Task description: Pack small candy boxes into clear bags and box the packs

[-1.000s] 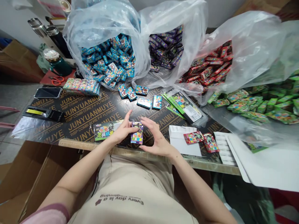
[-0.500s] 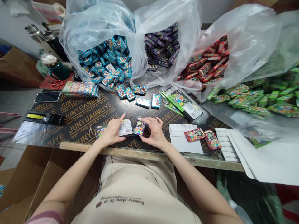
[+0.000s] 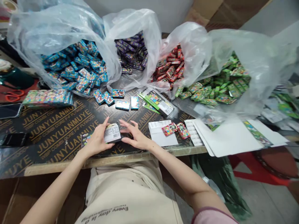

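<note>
A flat package with a barcode (image 3: 113,134) lies on the dark plywood tabletop near its front edge. My left hand (image 3: 97,138) is closed around the package, thumb along the near edge and fingers over the far edge; the hand covers much of it. Just to the right, my right hand (image 3: 134,135) has its fingers spread and slightly blurred, with nothing visible in them. Its fingertips are close to the package's right end; whether they touch it I cannot tell. Behind the hands lie several small blue boxes, one of them a pale-topped box (image 3: 122,105).
Along the back stand plastic bags of blue boxes (image 3: 80,68), purple packets (image 3: 132,51), red packets (image 3: 171,65) and green packets (image 3: 224,87). Two red packets lie on white card (image 3: 163,140) at right. White sheets (image 3: 219,140) overhang the front edge. Orange scissors (image 3: 14,95) sit far left.
The camera view has swung right. The small purple box that was by my right hand is out of sight, and that hand's fingers have spread. My left hand stays on the package.
</note>
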Action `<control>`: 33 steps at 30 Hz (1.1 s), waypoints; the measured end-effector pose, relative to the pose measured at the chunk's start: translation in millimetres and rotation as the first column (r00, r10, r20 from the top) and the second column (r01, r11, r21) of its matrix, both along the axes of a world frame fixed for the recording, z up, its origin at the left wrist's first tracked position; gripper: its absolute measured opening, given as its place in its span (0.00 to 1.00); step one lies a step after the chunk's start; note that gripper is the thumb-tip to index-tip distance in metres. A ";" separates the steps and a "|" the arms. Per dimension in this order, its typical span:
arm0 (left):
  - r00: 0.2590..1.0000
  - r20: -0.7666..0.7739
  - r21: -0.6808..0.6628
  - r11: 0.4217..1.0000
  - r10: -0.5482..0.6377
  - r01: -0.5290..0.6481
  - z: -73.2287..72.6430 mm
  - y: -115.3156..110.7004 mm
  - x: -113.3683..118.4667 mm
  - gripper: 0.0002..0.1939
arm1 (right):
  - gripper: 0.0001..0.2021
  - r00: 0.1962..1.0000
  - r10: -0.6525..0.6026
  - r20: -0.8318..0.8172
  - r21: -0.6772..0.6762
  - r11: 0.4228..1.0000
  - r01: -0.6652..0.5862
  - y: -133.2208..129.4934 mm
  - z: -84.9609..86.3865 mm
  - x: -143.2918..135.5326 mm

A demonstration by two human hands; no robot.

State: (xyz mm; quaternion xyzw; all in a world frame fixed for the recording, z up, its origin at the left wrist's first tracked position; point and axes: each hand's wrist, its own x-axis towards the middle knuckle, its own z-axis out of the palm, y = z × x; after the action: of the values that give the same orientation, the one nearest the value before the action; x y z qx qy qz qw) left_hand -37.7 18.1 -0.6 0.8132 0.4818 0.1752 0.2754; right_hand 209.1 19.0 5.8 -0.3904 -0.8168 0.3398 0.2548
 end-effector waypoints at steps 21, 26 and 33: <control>0.976 -0.207 0.119 0.988 -0.073 0.100 -21.7 -1.6 16.4 0.44 | 0.41 0.406 -0.746 0.528 0.509 0.661 0.552 321.2 35.2 154.1; 0.974 -0.215 0.105 0.990 -0.071 0.095 -23.3 -0.6 15.7 0.44 | 0.29 0.387 -0.748 0.539 0.549 0.660 0.512 326.5 33.0 163.9; 0.982 -0.170 0.115 0.989 -0.076 0.097 -24.9 -0.8 14.5 0.43 | 0.18 0.490 -0.728 0.480 0.612 0.678 0.407 289.5 24.8 184.8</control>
State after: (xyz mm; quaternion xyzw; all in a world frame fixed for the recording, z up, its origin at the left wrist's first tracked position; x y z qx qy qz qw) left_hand -23.1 17.4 -25.5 0.8606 0.4554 0.1242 0.1913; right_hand 393.9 308.5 30.6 -0.6760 -0.7187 -0.1236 0.1065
